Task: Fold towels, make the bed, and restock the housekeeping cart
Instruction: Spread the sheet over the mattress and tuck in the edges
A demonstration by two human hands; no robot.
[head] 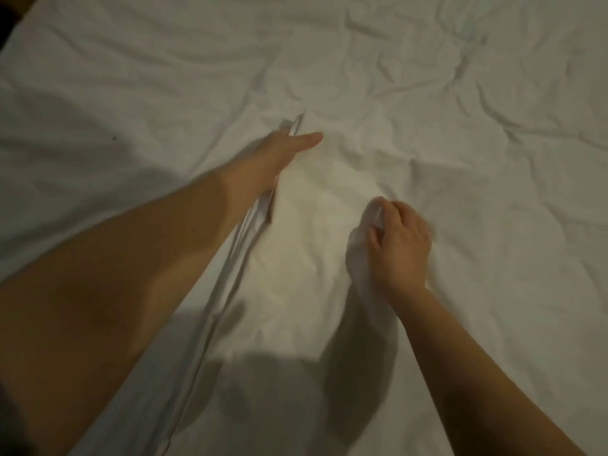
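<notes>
- The white sheet (427,93) lies spread out under both arms and fills nearly the whole view. It is creased all over, and it covers what I take to be the mattress, itself hidden.
- The left hand (279,156) reaches forward along a layered edge (230,264) of the cloth. Its thumb (309,139) lies straight on top, but the other digits go under the layers, so whether they are spread or curled cannot be told.
- The right hand (399,245), nearer the person, has its fingers (378,238) curled, pinching a raised bunch of the sheet.
- Handling, by judgement: the cloth looks light, thin and limp. It holds no shape and would probably drag wrinkles along when pulled.
- Recommended hold: the hem or a corner, where stacked layers should give firmer purchase — a mid-panel pinch only gathers slack.
- Risk: the sheet is not fragile, though uneven tension is likely to leave fresh creases.
</notes>
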